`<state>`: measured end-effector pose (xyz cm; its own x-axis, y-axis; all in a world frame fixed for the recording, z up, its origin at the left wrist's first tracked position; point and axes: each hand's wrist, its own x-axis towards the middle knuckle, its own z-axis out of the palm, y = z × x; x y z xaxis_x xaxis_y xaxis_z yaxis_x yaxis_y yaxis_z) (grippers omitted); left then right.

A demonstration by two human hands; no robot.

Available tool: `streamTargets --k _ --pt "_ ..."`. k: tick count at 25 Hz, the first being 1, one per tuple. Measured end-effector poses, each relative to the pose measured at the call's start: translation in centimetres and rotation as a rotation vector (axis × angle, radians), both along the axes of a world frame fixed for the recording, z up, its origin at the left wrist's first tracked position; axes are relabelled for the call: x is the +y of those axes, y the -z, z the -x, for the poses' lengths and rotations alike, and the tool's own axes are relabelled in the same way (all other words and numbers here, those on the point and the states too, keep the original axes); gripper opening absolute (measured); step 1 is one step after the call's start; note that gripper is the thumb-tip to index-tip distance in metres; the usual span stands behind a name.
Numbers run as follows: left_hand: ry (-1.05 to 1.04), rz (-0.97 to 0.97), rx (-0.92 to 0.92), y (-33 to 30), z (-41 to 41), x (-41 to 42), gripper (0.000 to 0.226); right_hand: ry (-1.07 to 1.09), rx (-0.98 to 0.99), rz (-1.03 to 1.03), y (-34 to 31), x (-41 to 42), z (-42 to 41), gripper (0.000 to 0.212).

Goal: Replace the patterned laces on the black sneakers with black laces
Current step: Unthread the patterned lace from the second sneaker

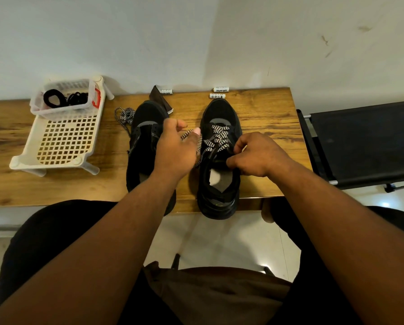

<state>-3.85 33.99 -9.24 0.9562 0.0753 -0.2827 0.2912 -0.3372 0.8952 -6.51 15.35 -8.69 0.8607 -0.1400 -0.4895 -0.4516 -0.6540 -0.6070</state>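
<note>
From the head camera, two black sneakers stand side by side on the wooden counter [262, 127], heels overhanging its near edge. The right sneaker [219, 160] carries the patterned lace [216, 139]; the left sneaker [144, 146] has bare eyelets. Open counter lies between the shoes and right of them up to the edge. The left hand [175, 148] pinches a loose end of that lace, and the right hand [255, 156] curls its fingers [239, 143] at the upper eyelets. A removed patterned lace [124, 117] lies left of the left sneaker. Farther left, a clear basket [38, 106] holding black laces [65, 98] sits on a white perforated tray [27, 158].
</note>
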Motion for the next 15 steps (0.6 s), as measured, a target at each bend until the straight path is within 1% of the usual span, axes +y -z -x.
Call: streamTargets --k 1,3,4,5,7,9,10,12,15 --pt "0.106 -0.204 -0.116 0.3 0.4 0.0 0.033 -0.004 0.004 0.006 -0.1 0.0 0.0 0.024" --pt "0.221 -0.512 -0.269 0.5 1.2 -0.1 0.049 -0.037 -0.004 0.043 -0.2 0.1 0.0 0.026" --pt "0.240 -0.610 -0.328 0.5 1.4 0.1 0.051 -0.068 -0.045 0.081 -0.3 0.2 0.1 0.029" --pt "0.255 -0.668 -0.390 0.2 1.5 0.2 0.049 -0.094 -0.118 0.117 -0.4 0.3 0.2 0.035" --pt "0.338 -0.666 -0.477 -0.2 1.4 0.3 0.048 -0.149 -0.318 0.145 -0.4 0.6 0.5 0.043" --pt "0.493 -0.588 -0.450 -0.4 1.3 0.1 0.052 -0.230 -0.458 0.181 -0.1 0.9 0.7 0.039" --pt "0.557 -0.559 -0.406 -0.4 1.3 0.0 0.053 -0.259 -0.485 0.214 0.0 1.1 0.7 0.034" --pt "0.612 -0.522 -0.337 0.0 1.1 0.1 0.050 -0.284 -0.511 0.271 0.3 1.2 0.8 0.028" --pt "0.552 -0.419 -0.291 0.7 0.9 0.2 0.043 -0.318 -0.575 0.345 0.4 1.4 0.9 0.023"
